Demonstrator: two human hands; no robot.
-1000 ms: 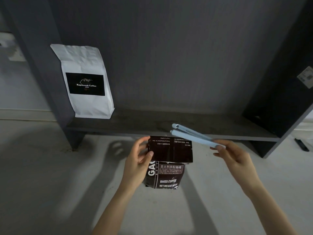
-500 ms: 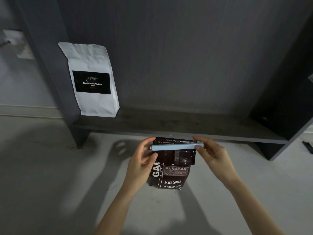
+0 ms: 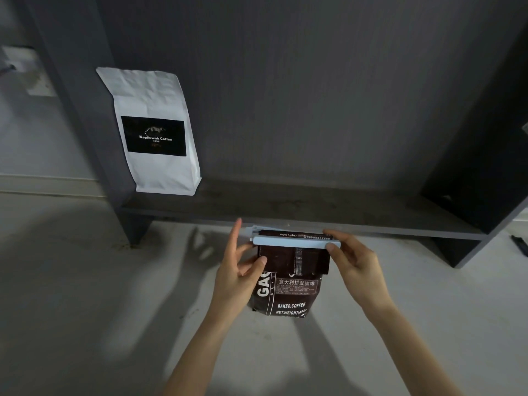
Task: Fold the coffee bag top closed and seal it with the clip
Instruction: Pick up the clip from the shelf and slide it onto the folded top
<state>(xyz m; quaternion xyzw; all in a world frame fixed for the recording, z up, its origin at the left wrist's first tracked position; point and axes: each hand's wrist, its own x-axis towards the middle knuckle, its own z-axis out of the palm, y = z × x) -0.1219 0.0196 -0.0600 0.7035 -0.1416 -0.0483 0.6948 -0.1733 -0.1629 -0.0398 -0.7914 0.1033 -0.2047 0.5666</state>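
A dark brown coffee bag with white lettering stands on the pale floor, its top folded down toward me. A long light blue clip lies across the fold, its two arms straddling the folded top. My left hand holds the bag's left side, thumb on the folded flap, fingertips near the clip's left end. My right hand pinches the clip's right end between thumb and fingers.
A dark grey shelf unit stands just behind the bag, its lowest board close to the floor. A white coffee bag with a black label stands on that board at the left. A small black object lies on the floor far right.
My right hand carried the clip from the air at the right down onto the folded bag top, and the clip now spans the fold. My left hand stayed on the bag.
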